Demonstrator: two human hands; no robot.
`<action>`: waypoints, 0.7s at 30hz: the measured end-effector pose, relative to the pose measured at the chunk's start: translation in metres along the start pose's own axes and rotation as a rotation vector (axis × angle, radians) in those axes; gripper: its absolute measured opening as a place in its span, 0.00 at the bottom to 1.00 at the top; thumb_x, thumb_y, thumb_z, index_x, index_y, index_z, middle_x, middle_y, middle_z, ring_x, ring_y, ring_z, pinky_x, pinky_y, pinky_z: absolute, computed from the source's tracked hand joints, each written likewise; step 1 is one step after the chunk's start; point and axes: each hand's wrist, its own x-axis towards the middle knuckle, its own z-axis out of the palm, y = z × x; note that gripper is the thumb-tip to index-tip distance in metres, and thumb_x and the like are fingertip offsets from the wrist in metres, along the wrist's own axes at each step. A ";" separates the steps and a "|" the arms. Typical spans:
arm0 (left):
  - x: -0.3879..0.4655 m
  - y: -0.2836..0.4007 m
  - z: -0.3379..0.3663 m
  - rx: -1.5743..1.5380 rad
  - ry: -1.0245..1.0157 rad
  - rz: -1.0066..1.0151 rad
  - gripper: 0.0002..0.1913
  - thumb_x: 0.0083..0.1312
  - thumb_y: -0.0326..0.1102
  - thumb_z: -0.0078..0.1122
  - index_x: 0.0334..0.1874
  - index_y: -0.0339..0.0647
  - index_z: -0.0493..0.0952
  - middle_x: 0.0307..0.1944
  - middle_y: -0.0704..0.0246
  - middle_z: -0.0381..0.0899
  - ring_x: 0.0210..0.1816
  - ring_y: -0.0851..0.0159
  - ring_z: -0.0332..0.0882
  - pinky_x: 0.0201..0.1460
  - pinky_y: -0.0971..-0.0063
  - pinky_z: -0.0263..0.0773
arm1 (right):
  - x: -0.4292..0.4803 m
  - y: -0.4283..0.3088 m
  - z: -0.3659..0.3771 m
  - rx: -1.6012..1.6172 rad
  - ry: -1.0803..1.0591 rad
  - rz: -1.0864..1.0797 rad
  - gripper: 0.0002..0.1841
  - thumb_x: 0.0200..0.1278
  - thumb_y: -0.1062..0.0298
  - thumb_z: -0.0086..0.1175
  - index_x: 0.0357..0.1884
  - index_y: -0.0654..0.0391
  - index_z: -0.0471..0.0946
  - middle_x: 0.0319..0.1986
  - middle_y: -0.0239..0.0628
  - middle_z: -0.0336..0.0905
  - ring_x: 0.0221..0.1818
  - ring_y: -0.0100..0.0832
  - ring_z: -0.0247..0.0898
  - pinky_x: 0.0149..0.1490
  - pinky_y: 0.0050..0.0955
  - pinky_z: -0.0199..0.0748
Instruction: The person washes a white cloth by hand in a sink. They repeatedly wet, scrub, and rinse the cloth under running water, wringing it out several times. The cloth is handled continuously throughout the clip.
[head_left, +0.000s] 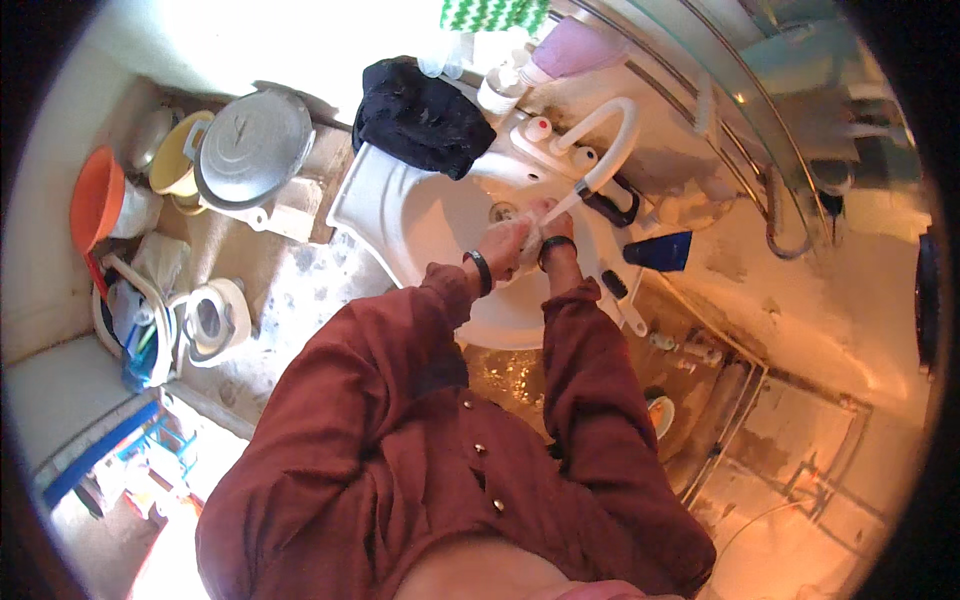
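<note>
Both of my hands meet over a white washbasin (435, 217), under a stream of water (562, 210) from a curved white faucet (622, 135). My left hand (501, 246) comes in from the left and my right hand (558, 225) lies beside it. Each wrist carries a dark band. Something whitish, foam, splashing water or a wet item, shows between the hands; which one cannot be told. The fingers are largely hidden by the water and by each other. A round drain (502, 213) shows just beyond my left hand.
Black cloth (420, 116) is heaped on the basin's far-left rim, near a white pump bottle (501, 90). A blue tube (660, 251) and a black-bristled brush (619, 292) lie along the right side. At left stand a lidded metal pot (251, 146) and an orange basin (97, 199).
</note>
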 end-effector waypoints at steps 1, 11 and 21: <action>0.008 -0.011 -0.005 -0.118 0.068 0.150 0.12 0.63 0.47 0.46 0.42 0.51 0.71 0.26 0.72 0.72 0.27 0.69 0.71 0.20 0.79 0.67 | -0.012 -0.008 0.005 0.179 0.029 -0.063 0.21 0.55 0.53 0.52 0.41 0.62 0.74 0.35 0.46 0.76 0.39 0.36 0.73 0.45 0.32 0.68; 0.026 -0.010 -0.027 -0.227 0.114 0.104 0.18 0.63 0.45 0.48 0.51 0.42 0.67 0.42 0.70 0.71 0.40 0.66 0.72 0.35 0.70 0.73 | -0.077 -0.036 0.025 -0.318 0.355 -0.252 0.11 0.56 0.62 0.49 0.41 0.53 0.72 0.31 0.40 0.75 0.29 0.43 0.70 0.40 0.34 0.68; 0.007 0.002 -0.048 -0.711 0.218 0.069 0.30 0.56 0.31 0.58 0.60 0.47 0.55 0.44 0.62 0.70 0.41 0.59 0.72 0.34 0.66 0.73 | -0.091 -0.024 0.040 0.547 0.242 -0.344 0.19 0.56 0.54 0.51 0.43 0.58 0.72 0.35 0.37 0.75 0.39 0.32 0.71 0.42 0.32 0.70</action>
